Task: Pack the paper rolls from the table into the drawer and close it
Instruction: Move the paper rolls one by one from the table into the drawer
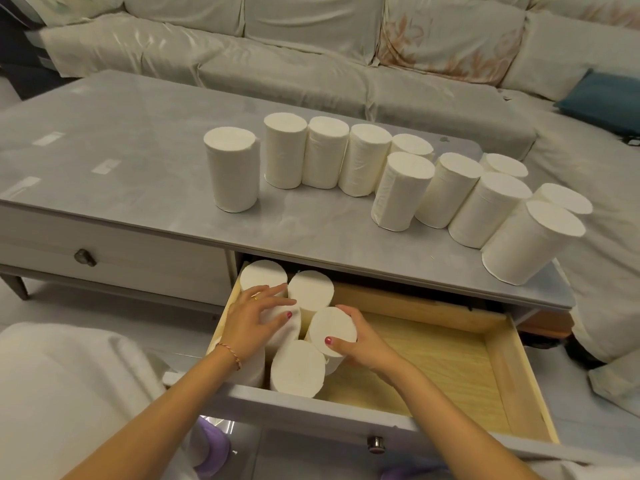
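Observation:
Several white paper rolls stand upright on the grey table (138, 140): one alone (232, 169) at the middle, the others in a curved row (401, 188) running to the right corner. The wooden drawer (498, 362) is pulled out below the table's right half. Several rolls stand in its left end. My left hand (252, 320) wraps a roll (280, 323) at the drawer's left side. My right hand (360, 341) grips another roll (330, 329) beside it, thumb on its top. Both of these rolls stand among the others in the drawer.
The drawer's right part shows bare wood floor (446, 368). A knob (376, 444) sits on the drawer front. A closed drawer with a knob (85, 258) is at the left. A covered sofa (311, 64) wraps around behind and to the right, with a blue cushion (602, 98).

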